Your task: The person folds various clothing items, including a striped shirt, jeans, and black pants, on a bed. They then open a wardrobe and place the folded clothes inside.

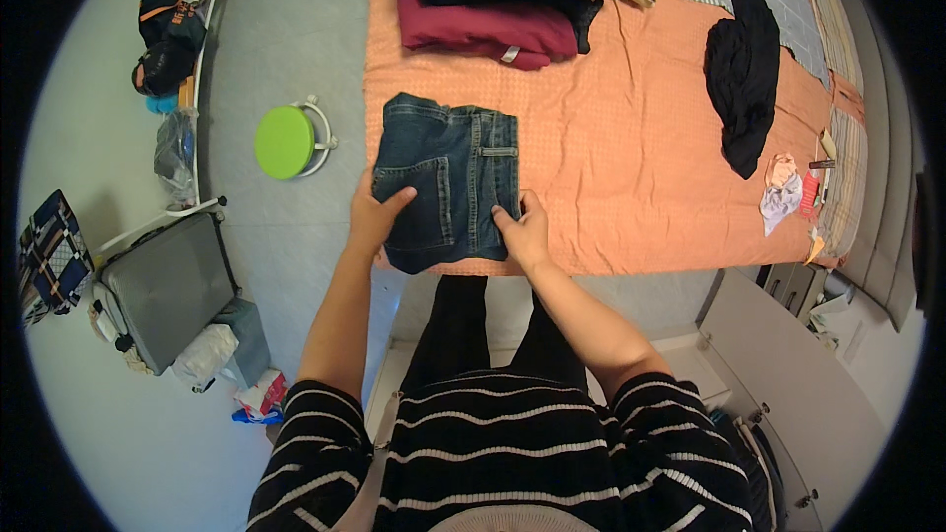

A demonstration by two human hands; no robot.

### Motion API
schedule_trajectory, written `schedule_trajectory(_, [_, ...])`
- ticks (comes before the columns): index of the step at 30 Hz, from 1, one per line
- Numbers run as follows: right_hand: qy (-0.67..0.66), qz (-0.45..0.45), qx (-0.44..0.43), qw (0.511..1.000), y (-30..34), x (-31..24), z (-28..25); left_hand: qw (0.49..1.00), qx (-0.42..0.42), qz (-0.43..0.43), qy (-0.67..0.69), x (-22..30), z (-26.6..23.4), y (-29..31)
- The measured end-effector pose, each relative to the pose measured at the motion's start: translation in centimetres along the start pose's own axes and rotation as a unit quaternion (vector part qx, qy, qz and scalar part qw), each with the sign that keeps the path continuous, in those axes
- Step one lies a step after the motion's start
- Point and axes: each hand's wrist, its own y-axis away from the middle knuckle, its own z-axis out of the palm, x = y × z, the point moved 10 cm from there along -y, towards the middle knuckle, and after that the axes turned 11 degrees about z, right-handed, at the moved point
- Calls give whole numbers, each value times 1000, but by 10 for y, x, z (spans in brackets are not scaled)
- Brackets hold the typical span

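A pair of folded dark-blue jeans [448, 192] lies near the close edge of the bed, back pocket up and waistband to the right. The left hand [374, 217] pinches the left edge, thumb on top near the pocket; the right hand [525, 234] pinches the waistband side, thumb pressed on the denim; most of both hands' fingers are hidden. To handle the bundle well, I would keep both grips level and squeeze all layers together, since thick denim probably springs open if only the top ply is caught; the uneven far edge likely wants smoothing. The peach bedcover [631, 158] is rumpled to the right, so a flatter patch should hold the fold better. Beyond the jeans sits a clothes pile with a dark red garment [483, 28] low in it; a black garment [744, 79] lies loose at right. A green round stool [284, 142] and a grey suitcase [168, 286] stand leftward.
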Motion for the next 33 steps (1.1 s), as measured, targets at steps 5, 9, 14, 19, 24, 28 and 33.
schedule_trajectory(5, [70,33,96,992,-14,75,-13,988,1,-7,-157,-115,-27,3])
schedule_trajectory(9, [56,31,104,992,-19,65,-26,977,-6,-209,-40,-100,-14,39])
schedule_trajectory(14, [-35,200,-65,977,-26,74,6,925,-56,-309,216,-111,7,55])
schedule_trajectory(19, [-217,379,-272,858,18,65,22,867,-79,-386,304,-83,15,80])
schedule_trajectory(24, [-247,393,-284,839,72,22,-6,874,-100,-315,356,-26,48,97])
schedule_trajectory(28, [-248,341,-237,875,88,15,-44,856,-147,-366,335,1,74,111])
schedule_trajectory(33, [-241,358,-159,888,95,30,-116,840,-183,-450,241,55,135,122])
